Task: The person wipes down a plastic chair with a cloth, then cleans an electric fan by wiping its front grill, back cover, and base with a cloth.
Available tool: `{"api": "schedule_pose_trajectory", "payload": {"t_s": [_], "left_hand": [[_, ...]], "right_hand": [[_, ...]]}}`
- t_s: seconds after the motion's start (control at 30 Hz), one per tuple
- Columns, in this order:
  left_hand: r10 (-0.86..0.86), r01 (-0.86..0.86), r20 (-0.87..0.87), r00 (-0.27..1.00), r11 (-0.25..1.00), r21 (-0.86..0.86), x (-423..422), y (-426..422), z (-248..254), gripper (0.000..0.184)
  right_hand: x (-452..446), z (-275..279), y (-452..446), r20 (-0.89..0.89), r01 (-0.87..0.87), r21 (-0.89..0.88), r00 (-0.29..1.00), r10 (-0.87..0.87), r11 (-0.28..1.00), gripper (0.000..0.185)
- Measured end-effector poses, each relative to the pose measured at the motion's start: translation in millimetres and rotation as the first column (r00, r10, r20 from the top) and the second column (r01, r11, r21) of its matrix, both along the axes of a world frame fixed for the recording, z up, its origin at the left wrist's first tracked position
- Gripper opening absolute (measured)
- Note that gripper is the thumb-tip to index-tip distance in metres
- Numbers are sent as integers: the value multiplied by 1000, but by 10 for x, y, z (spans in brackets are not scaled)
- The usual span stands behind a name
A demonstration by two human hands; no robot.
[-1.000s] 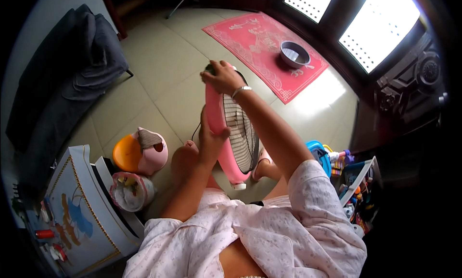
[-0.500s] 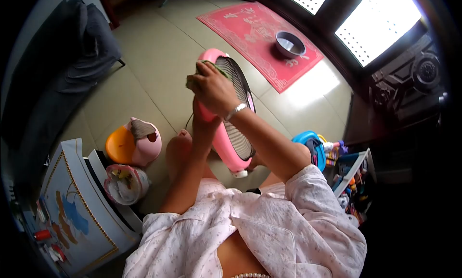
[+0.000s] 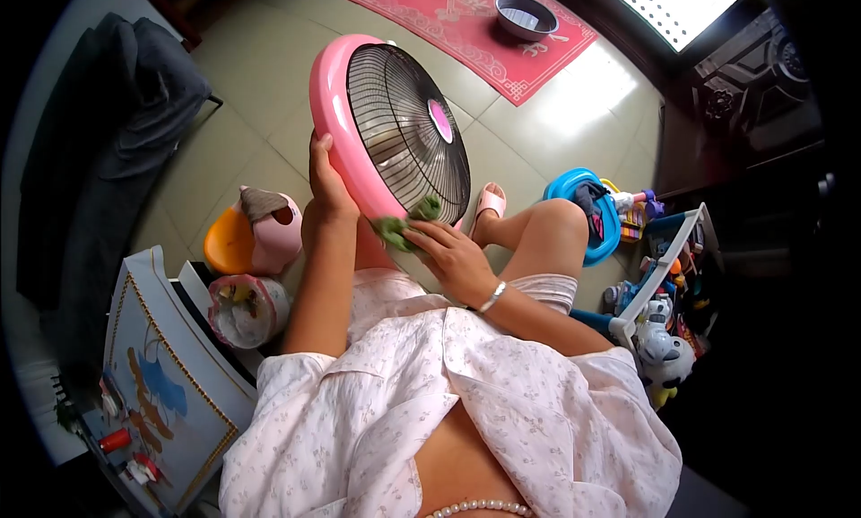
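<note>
A round pink fan (image 3: 334, 95) with a black wire grille and a pink centre cap is tilted up in front of me. My left hand (image 3: 329, 179) grips its left rim, thumb on the pink frame and the other fingers partly hidden behind. At the lower edge of the fan, my right hand (image 3: 455, 260) presses a crumpled green cloth (image 3: 395, 231) against the rim and grille. A silver bracelet is on that wrist.
A grey basin (image 3: 526, 17) stands on a red mat (image 3: 430, 7). At left are an orange-and-pink potty seat (image 3: 269, 231), a lined bin (image 3: 247, 312) and a white cabinet (image 3: 170, 383). A blue tub (image 3: 554, 188) and a toy-filled crate (image 3: 659, 262) are at right.
My right hand has moved with the cloth from the fan's top down to its lower edge. The fan has turned so more of its grille faces me. My left hand now shows on the left rim.
</note>
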State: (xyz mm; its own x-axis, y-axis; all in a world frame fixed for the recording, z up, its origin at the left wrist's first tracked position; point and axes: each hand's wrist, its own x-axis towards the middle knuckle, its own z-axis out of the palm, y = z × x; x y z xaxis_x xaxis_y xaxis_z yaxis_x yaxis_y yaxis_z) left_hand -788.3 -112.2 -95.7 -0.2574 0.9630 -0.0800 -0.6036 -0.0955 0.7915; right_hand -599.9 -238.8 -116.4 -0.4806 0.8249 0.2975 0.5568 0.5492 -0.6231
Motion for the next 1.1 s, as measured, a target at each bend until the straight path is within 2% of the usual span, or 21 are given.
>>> {"api": "schedule_pose_trajectory", "payload": {"t_s": [0.07, 0.1, 0.13, 0.2, 0.27, 0.33, 0.37, 0.4, 0.5, 0.53, 0.57, 0.6, 0.67, 0.73, 0.8, 0.87, 0.93, 0.97, 1.0, 1.03, 1.1], "left_hand": [[-4, 4, -37, 999, 1000, 15, 7, -10, 16, 45], [-11, 14, -75, 997, 999, 30, -5, -23, 24, 44], [-18, 23, -113, 993, 999, 44, -20, -37, 25, 43], [-26, 28, -102, 994, 999, 20, -75, -95, -52, 44], [-42, 22, -170, 985, 992, -121, -127, -235, -121, 39], [-78, 29, -257, 963, 982, -187, -151, -409, -188, 30], [-91, 61, -164, 982, 983, -176, -123, -487, -186, 31], [-101, 89, -71, 992, 984, -157, -84, -549, -177, 32], [-139, 159, 205, 969, 984, -82, 45, -686, -144, 35], [-155, 177, 294, 943, 983, -49, 70, -685, -133, 36], [-152, 174, 372, 916, 984, -24, 72, -662, -149, 49], [-151, 170, 367, 918, 985, -18, 31, -662, -112, 49], [-59, 164, 438, 897, 965, -205, -46, -719, -56, 63], [-70, 164, 438, 896, 970, -180, -127, -679, -179, 71], [-276, 280, 383, 882, 959, 45, -161, -653, -262, 64], [-353, 345, 426, 833, 933, 98, -192, -587, -257, 62], [-302, 312, 245, 921, 950, 0, -210, -528, -244, 55], [-314, 322, 245, 917, 947, 6, -247, -516, -297, 44], [-321, 330, 246, 915, 944, 4, -221, -535, -287, 44], [-195, 202, 124, 973, 978, -45, -187, -565, -265, 41], [-20, 18, -157, 987, 1000, -15, -106, -659, -130, 36]], "right_hand": [[252, -235, -84, 36, -10, -55, 999, 12, 998, 33], [367, -353, -105, -36, 86, -455, 993, -114, 887, 31], [455, -448, -117, -47, 124, -779, 966, -255, 614, 28], [526, -405, 77, -442, -35, -800, 710, -549, 599, 27], [412, 195, 309, -562, 28, -721, 562, -607, 692, 24], [217, 650, 621, -747, -59, -499, 535, -395, 864, 22], [66, 828, 772, -756, -18, -310, 610, -236, 950, 22], [-108, 949, 922, -727, 1, -100, 683, -74, 995, 23], [-618, 931, 1274, -437, -79, 192, 885, 157, 978, 27], [-754, 760, 1363, -303, -96, 296, 934, 188, 951, 28], [-824, 656, 1359, -101, -109, 378, 982, 158, 919, 32], [-831, 527, 1229, 56, -86, 445, 996, 69, 892, 34], [-702, 382, 883, 174, -174, 430, 979, 108, 886, 39], [-452, 182, 592, 252, -222, 381, 959, 130, 898, 40], [-173, -134, 339, 289, -263, 353, 943, 163, 898, 38], [75, -372, 182, 325, -294, 336, 928, 182, 895, 36], [270, -498, 77, 196, -199, 76, 964, 181, 977, 27], [336, -455, 58, -111, -77, -188, 992, 56, 979, 22], [385, -375, 52, -364, -33, -458, 919, -153, 888, 20], [426, -281, 89, -514, -48, -576, 797, -317, 816, 23], [452, -106, 200, -618, -67, -654, 622, -480, 754, 26]]}}
